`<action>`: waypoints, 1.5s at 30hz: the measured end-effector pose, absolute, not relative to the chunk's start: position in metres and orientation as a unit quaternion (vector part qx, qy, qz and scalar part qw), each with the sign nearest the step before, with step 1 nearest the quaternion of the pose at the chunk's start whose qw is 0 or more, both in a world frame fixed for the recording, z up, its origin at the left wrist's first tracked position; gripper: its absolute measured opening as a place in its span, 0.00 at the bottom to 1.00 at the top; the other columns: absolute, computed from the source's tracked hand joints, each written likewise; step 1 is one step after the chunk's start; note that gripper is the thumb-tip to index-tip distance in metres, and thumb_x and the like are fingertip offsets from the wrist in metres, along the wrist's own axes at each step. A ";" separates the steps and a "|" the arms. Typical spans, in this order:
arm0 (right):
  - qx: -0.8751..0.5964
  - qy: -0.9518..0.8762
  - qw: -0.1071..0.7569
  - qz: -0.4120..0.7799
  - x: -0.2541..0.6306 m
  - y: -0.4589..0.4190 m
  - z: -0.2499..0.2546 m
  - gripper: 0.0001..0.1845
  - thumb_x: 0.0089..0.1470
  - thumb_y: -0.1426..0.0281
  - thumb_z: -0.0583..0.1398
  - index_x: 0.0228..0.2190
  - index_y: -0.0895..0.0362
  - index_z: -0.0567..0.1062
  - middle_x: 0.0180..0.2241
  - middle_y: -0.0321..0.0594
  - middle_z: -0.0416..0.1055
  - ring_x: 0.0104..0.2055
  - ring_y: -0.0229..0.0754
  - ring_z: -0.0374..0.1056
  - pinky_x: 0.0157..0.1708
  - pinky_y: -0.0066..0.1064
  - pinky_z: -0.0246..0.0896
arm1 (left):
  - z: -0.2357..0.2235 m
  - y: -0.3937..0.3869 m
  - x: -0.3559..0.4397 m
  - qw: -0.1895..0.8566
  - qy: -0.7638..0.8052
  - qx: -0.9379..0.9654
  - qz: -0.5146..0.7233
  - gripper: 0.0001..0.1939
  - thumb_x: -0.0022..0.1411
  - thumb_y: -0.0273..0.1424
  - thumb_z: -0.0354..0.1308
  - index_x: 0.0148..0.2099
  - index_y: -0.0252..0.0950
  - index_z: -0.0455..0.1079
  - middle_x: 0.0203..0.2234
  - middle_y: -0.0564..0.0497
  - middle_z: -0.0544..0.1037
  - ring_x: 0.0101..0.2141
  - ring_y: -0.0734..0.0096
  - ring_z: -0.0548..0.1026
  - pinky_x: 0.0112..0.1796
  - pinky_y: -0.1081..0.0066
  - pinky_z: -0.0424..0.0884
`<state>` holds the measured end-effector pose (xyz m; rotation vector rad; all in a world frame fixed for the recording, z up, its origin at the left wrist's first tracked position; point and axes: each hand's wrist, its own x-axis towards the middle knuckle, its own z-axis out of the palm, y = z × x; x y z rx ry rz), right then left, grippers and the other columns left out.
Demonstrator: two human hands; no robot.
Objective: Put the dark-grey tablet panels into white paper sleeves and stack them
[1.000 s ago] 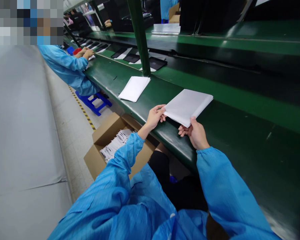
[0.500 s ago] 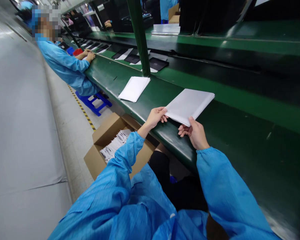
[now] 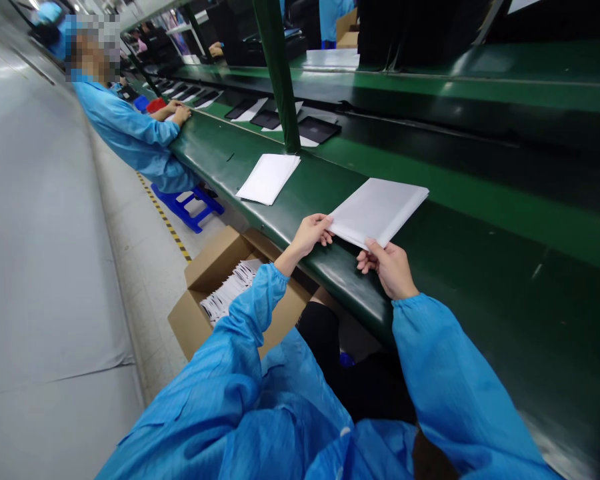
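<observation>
A flat white packet (image 3: 380, 210) is held at its near edge by both of my hands, just above the green bench; whether it is stacked sheets or a sleeve I cannot tell. My left hand (image 3: 310, 235) pinches the left near corner between thumb and fingers. At the right near corner, my right hand (image 3: 389, 267) grips with the thumb on top and the fingers curled below. Farther left on the bench lies a small stack of white sheets (image 3: 269, 179), slightly fanned and touched by neither hand.
Below the bench edge (image 3: 350, 293) stands an open cardboard box (image 3: 205, 270) holding many thin white pieces (image 3: 230, 290). A green post (image 3: 277, 80) rises from the bench. Behind it lie black flat panels (image 3: 319, 129). A co-worker (image 3: 125, 130) sits at the left near a blue stool (image 3: 185, 207).
My right thumb has slid slightly left along the packet's near edge. The packet has barely moved, and my left hand keeps its pinch with a very small shift.
</observation>
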<state>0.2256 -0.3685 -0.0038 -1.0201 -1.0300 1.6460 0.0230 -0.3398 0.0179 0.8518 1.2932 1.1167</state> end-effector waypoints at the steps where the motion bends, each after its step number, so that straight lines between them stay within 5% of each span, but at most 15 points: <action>1: -0.414 -0.416 0.458 0.668 0.226 -0.369 -0.004 0.32 0.41 0.44 0.76 0.27 0.57 0.73 0.21 0.38 0.75 0.19 0.35 0.69 0.16 0.25 0.67 | 0.019 -0.340 0.023 0.581 0.552 0.361 0.476 0.12 0.74 0.33 0.61 0.38 0.32 0.68 0.18 0.57 0.73 0.15 0.81 0.72 0.17 0.82 0.62; 8: -0.410 -0.423 0.455 0.668 0.226 -0.369 -0.002 0.27 0.44 0.48 0.75 0.26 0.57 0.73 0.22 0.39 0.75 0.19 0.35 0.69 0.16 0.25 0.65 | 0.018 -0.338 0.021 0.598 0.552 0.363 0.454 0.22 0.70 0.45 0.65 0.34 0.31 0.69 0.19 0.54 0.75 0.16 0.81 0.73 0.18 0.81 0.62; 17: -0.408 -0.426 0.449 0.671 0.227 -0.369 -0.001 0.28 0.42 0.48 0.76 0.25 0.57 0.74 0.21 0.39 0.75 0.19 0.35 0.69 0.16 0.25 0.65 | 0.014 -0.338 0.023 0.572 0.567 0.363 0.468 0.23 0.69 0.43 0.67 0.29 0.31 0.69 0.18 0.54 0.74 0.16 0.83 0.70 0.18 0.81 0.62; 33: -0.399 -0.435 0.450 0.670 0.226 -0.371 0.001 0.28 0.45 0.48 0.75 0.25 0.57 0.74 0.22 0.39 0.75 0.19 0.35 0.69 0.17 0.26 0.65 | 0.019 -0.343 0.035 0.602 0.551 0.444 0.370 0.27 0.71 0.52 0.60 0.41 0.29 0.75 0.25 0.48 0.81 0.18 0.77 0.75 0.17 0.79 0.65; 45: -0.396 -0.448 0.441 0.669 0.224 -0.371 0.004 0.30 0.43 0.44 0.75 0.24 0.57 0.76 0.21 0.40 0.75 0.18 0.35 0.68 0.17 0.26 0.64 | 0.016 -0.344 0.036 0.573 0.559 0.451 0.395 0.29 0.71 0.47 0.63 0.26 0.28 0.73 0.20 0.47 0.79 0.17 0.82 0.72 0.18 0.80 0.63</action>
